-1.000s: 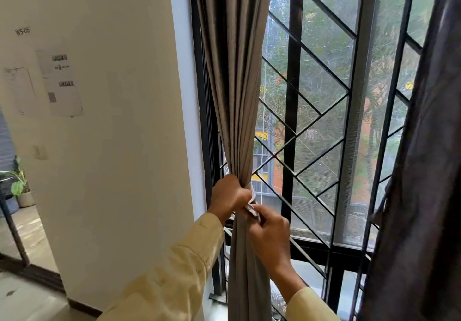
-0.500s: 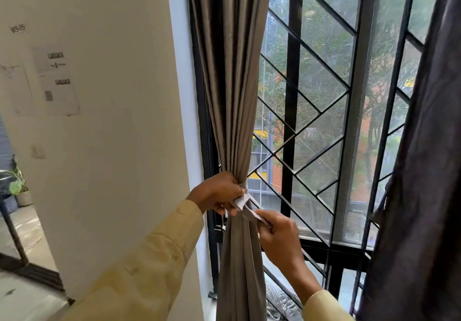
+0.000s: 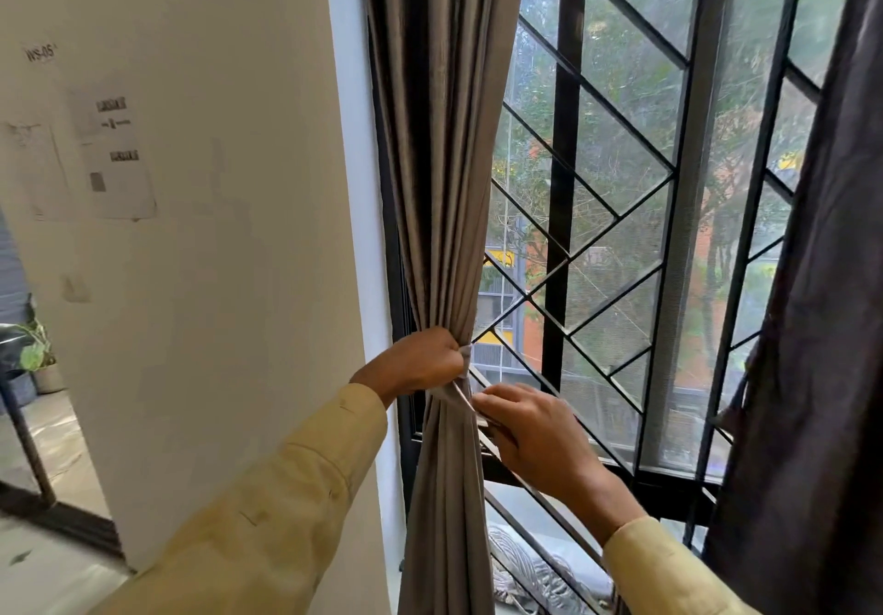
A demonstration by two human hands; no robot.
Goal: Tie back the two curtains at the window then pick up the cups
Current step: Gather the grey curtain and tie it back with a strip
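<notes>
The grey-brown left curtain (image 3: pixel 444 146) hangs gathered into a bunch at the window's left side. A pale tie-back band (image 3: pixel 456 387) wraps it at waist height. My left hand (image 3: pixel 420 363) grips the bunched curtain and the band from the left. My right hand (image 3: pixel 530 433) pinches the band's loose end just right of the curtain. The dark right curtain (image 3: pixel 822 327) hangs loose along the right edge. No cups are in view.
A black diagonal window grille (image 3: pixel 607 251) and a mesh screen stand behind the curtains. A white wall (image 3: pixel 229 280) with taped papers (image 3: pixel 114 155) is to the left. A potted plant (image 3: pixel 38 356) sits at the far left. A patterned cloth (image 3: pixel 535 571) lies by the sill.
My hands have drawn apart: the left stays on the gathered curtain, the right has pulled the band's end down and to the right. The view has shifted slightly left.
</notes>
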